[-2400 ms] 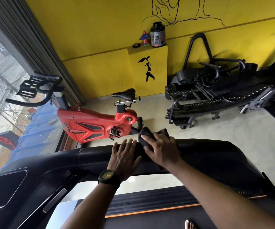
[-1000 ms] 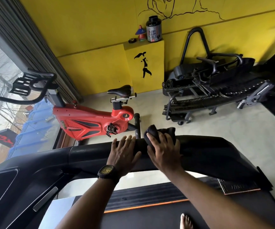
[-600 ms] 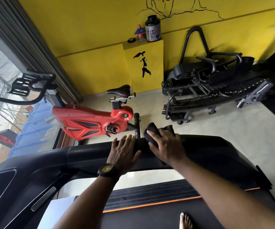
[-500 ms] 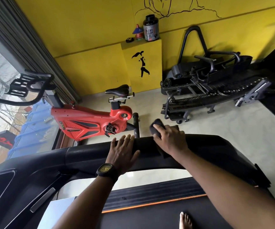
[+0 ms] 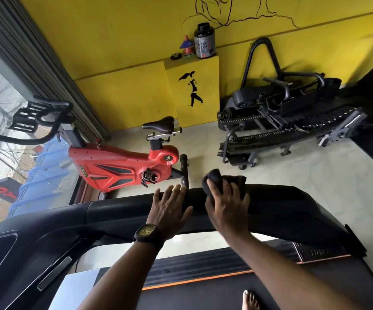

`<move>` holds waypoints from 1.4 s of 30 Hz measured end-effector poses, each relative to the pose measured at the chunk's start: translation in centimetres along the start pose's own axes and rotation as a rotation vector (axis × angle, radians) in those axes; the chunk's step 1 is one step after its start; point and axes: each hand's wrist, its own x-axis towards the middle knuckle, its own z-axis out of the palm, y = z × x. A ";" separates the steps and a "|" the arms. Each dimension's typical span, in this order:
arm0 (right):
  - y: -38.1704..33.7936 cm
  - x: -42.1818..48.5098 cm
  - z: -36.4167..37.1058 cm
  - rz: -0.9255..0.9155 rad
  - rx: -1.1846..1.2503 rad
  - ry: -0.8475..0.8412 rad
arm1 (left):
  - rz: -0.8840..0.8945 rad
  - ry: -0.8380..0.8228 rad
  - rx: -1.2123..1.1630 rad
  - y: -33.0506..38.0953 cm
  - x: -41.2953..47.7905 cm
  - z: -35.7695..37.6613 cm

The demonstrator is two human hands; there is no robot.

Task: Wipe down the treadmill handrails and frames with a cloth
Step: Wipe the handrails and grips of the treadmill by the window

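Step in hand: wiping the top of the black handrail [image 5: 293,204] of the treadmill, about at the middle of its length.
Cloth: the dark cloth [image 5: 225,179] lies bunched on the far upper edge of the handrail, mostly under the right hand [image 5: 225,205].
Right hand: palm down on the cloth, fingers [image 5: 211,184] spread apart and nearly straight. They press the cloth on the rail and, as far as I can see, do not curl round it.
Left hand: the left hand [image 5: 169,206] lies flat on the bare rail just beside the right one, fingers straight and close together, holding nothing; a watch [image 5: 146,232] is on the wrist.
Arms: both reach forward over the treadmill belt [image 5: 203,296], the right forearm coming in at an angle from the right.
Next move: I judge a sliding stroke along the rail with steady pressure, towards the right end, which looks not yet covered. The left hand should give support only.
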 end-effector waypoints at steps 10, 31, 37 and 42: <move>1.3 1.3 0.2 -0.002 -0.015 -0.013 | 0.009 -0.014 0.008 0.6 0.3 0.1; 3.0 2.8 0.3 0.014 0.013 0.027 | -0.029 -0.006 0.011 2.6 0.7 0.2; 2.4 2.5 0.4 -0.151 0.043 -0.004 | 0.023 -0.017 0.016 2.3 1.0 0.4; 4.6 3.9 0.3 0.030 0.026 0.006 | 0.014 -0.011 0.012 2.6 0.9 0.5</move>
